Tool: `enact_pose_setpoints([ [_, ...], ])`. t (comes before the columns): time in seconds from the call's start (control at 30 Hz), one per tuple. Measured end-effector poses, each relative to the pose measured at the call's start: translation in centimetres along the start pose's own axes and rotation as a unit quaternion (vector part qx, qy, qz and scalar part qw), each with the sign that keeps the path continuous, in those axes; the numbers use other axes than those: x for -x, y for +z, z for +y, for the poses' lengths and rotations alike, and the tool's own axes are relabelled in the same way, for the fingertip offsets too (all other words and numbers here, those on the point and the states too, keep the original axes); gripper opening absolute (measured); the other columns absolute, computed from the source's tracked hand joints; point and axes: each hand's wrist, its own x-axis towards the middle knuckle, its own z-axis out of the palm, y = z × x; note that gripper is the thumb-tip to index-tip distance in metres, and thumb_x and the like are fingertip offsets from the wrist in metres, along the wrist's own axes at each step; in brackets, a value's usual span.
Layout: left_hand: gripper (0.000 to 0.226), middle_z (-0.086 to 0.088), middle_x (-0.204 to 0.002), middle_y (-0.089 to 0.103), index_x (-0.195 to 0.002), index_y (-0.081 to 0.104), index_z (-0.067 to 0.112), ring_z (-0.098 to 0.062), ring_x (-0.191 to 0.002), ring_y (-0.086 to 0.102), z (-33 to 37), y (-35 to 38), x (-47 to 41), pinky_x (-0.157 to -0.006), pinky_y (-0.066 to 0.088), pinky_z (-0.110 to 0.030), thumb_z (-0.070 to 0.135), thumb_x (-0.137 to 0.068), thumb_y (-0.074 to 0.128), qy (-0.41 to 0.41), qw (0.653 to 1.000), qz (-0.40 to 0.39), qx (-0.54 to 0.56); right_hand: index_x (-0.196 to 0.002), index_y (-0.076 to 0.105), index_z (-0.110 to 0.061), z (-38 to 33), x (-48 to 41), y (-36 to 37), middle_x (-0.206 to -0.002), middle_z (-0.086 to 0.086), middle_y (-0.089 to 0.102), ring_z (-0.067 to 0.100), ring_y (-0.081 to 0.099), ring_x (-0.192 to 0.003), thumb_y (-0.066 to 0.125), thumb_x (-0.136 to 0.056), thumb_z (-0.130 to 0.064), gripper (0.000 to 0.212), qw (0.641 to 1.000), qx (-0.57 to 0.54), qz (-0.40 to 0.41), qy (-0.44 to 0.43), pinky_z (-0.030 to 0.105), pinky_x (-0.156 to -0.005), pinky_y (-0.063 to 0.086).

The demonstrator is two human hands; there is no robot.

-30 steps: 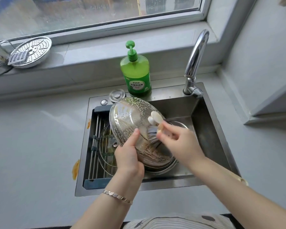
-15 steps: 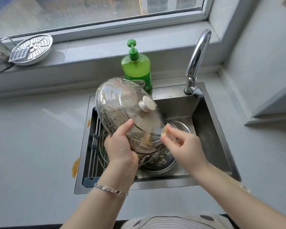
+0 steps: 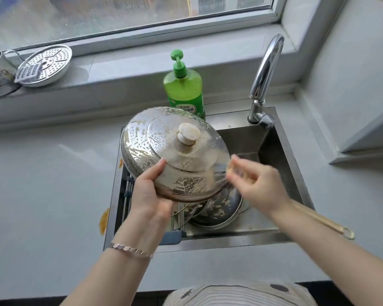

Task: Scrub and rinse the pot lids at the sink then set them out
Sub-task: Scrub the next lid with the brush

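The left hand [image 3: 150, 195] gripped the steel lid [image 3: 175, 155] by its near-left rim, thumb pressed over the domed top and the other fingers hidden under the edge. The right hand [image 3: 259, 186], blurred with motion, was closed around a scrubbing brush [image 3: 221, 173]; its bristles met the lid's right edge, though the exact finger hold was too smeared to read, and a brass-coloured handle [image 3: 325, 221] trailed back past the wrist.

The lid hung above the sink [image 3: 281, 151], tilted so the dome faced up and toward the person, its pale knob [image 3: 188, 133] near the centre. From the left grip it spread away and to the right, so the right hand was the nearer one to the unscrubbed far rim, I judged. A turn of the rim through the left hand would likely bring that part round.

Its surface looked mottled with suds and brownish film, thickest along the near edge. 1 more soapy lid [image 3: 219, 210] lay below in the basin. The tap [image 3: 265, 78] was not running.
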Motion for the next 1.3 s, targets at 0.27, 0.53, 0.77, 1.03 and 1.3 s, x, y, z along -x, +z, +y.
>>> enact_pose_setpoints([
  [0.27,0.022,-0.015,-0.089,0.073,-0.080,0.072,0.002,-0.027,-0.077,0.071,-0.7,-1.2,0.1,-0.076,0.053,-0.043,0.006,-0.061,0.061,-0.082,0.992,-0.031,-0.096,-0.115,0.066,-0.023,-0.2,-0.8,-0.5,-0.076,-0.032,0.060,0.001,0.052,-0.052,0.070,-0.073,-0.040,0.046,0.997,0.032,-0.048,-0.048,0.006,-0.052,0.040],
  [0.53,0.019,-0.013,-0.081,0.073,-0.061,0.075,0.004,-0.025,-0.069,0.071,0.0,-1.9,0.0,-0.066,0.053,-0.036,0.000,-0.059,0.057,-0.087,0.987,-0.055,-0.122,-0.113,0.066,-0.026,0.7,-0.6,-1.6,-0.079,-0.024,0.067,0.002,0.050,-0.052,0.073,-0.072,-0.036,0.043,0.995,0.042,-0.072,-0.054,0.008,-0.055,0.041],
  [0.77,0.026,-0.019,-0.084,0.071,-0.073,0.072,-0.006,-0.028,-0.068,0.069,0.0,-2.0,0.5,-0.065,0.059,-0.036,-0.003,-0.056,0.053,-0.151,0.964,-0.079,-0.204,-0.116,0.066,-0.020,1.7,-3.3,-2.7,-0.076,-0.025,0.065,-0.003,0.047,-0.048,0.072,-0.076,-0.023,0.040,0.994,0.093,-0.052,-0.028,0.007,-0.052,0.035],
  [1.03,0.035,-0.020,-0.084,0.070,-0.081,0.066,-0.011,-0.032,-0.070,0.070,0.2,-2.5,0.1,-0.070,0.058,-0.041,-0.009,-0.054,0.043,-0.166,0.966,-0.074,-0.185,-0.115,0.066,-0.024,2.9,-3.0,-3.6,-0.069,-0.026,0.066,-0.004,0.051,-0.057,0.070,-0.079,-0.029,0.036,0.988,0.113,-0.096,0.037,0.006,-0.056,0.037],
  [1.3,0.041,-0.020,-0.089,0.069,-0.085,0.061,-0.010,-0.036,-0.076,0.068,0.6,-2.5,-0.6,-0.080,0.050,-0.047,-0.012,-0.051,0.037,-0.142,0.979,-0.023,-0.144,-0.114,0.067,-0.023,3.8,-0.9,-2.0,-0.089,-0.025,0.063,-0.002,0.055,-0.061,0.074,-0.073,-0.030,0.042,0.997,0.031,-0.058,0.044,0.004,-0.060,0.041],
])
